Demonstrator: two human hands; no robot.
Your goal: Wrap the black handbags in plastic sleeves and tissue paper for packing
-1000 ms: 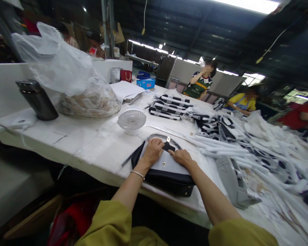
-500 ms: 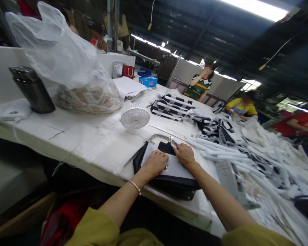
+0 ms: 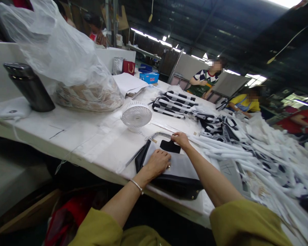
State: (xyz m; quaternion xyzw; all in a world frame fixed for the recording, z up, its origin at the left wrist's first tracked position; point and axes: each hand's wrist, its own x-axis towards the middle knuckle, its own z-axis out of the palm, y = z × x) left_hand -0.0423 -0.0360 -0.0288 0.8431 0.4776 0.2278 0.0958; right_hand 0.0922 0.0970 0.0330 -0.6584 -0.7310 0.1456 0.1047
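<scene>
A black handbag (image 3: 174, 186) lies on the table's near edge, its upper face covered by a pale grey sheet (image 3: 184, 167). My left hand (image 3: 158, 162) rests on this sheet with fingers laid out, beside a small gold-coloured fitting (image 3: 169, 167). At the bag's far side, the fingertips of my right hand (image 3: 181, 139) pinch the upper end of a black tab (image 3: 169, 147); the metal clasp there is hidden by the fingers. A wrapped handle (image 3: 157, 134) loops out beyond the tab.
A white fan (image 3: 136, 116) stands just beyond the bag. To the left are a dark flask (image 3: 30, 87) and a filled plastic bag (image 3: 89, 97). Black-and-white pieces (image 3: 174, 104) and white tubes (image 3: 223, 150) cover the right side. Several people work farther back.
My right hand has moved from the sheet beside the tab up to the tab's end, covering the clasp. My left hand stays on the sheet. The view has shifted slightly.
</scene>
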